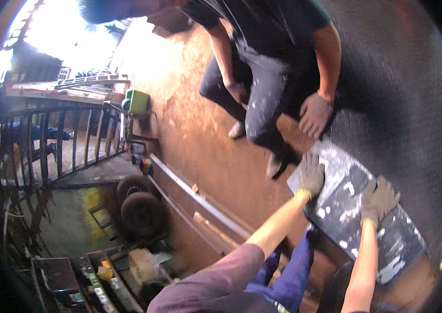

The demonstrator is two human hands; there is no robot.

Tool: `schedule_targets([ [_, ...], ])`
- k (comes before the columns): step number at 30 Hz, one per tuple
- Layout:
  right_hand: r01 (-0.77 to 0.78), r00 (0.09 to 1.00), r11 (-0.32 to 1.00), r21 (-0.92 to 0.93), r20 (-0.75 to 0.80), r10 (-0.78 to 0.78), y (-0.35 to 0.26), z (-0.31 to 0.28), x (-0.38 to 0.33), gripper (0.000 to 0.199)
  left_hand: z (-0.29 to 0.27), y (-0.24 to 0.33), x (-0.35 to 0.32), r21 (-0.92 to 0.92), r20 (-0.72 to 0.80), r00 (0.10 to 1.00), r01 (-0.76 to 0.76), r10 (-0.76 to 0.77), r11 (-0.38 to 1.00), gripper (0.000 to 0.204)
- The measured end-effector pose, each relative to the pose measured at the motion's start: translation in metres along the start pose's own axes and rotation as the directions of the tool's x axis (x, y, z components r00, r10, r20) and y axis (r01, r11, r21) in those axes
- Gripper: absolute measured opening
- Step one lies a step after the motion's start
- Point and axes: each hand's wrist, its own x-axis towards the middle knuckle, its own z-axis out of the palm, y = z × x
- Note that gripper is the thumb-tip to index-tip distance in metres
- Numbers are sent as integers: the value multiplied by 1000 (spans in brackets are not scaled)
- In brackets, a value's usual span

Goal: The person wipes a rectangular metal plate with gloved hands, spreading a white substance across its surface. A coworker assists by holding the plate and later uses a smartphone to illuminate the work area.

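Dark panel (345,208), coated in patchy white, lies at lower right, within reach of both hands; its support is mostly hidden. Left hand (311,176), gloved, rests on the panel near its left end, fingers extended, grasping nothing. Right hand (379,201), also gloved, lies across the panel farther right, fingers loosely spread, nothing clenched. Just beyond the panel's far left corner, a co-worker's gloved hand (316,115) hangs with fingers downward; contact with the panel cannot be told. Co-worker (270,68) sits or crouches, dark top, white-spotted trousers. To the left, long metal bar (200,196) on brown floor (221,172); farther left, two dark wheels (144,213), a railing (60,148), a green bin (138,101).
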Motion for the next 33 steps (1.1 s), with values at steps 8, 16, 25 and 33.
schedule_targets([
  [8, -1, 1000, 1000, 10, 16, 1, 8, 6, 12, 40, 15, -3, 9, 113, 60, 994, -102, 96, 988, 41],
  [16, -35, 999, 998, -46, 29, 37, 20, 0, 19, 42, 15, 26, 18, 196, 377, 920, -193, 108, 961, 34],
  [25, -16, 999, 999, 37, 47, 14, 3, -10, 9, 43, 11, -2, 3, 19, 83, 995, -53, 51, 998, 36],
  [33, -4, 998, 999, 40, 65, 2, 1, -14, 9, 43, 16, -12, 5, 76, 66, 991, -119, 114, 990, 32],
])
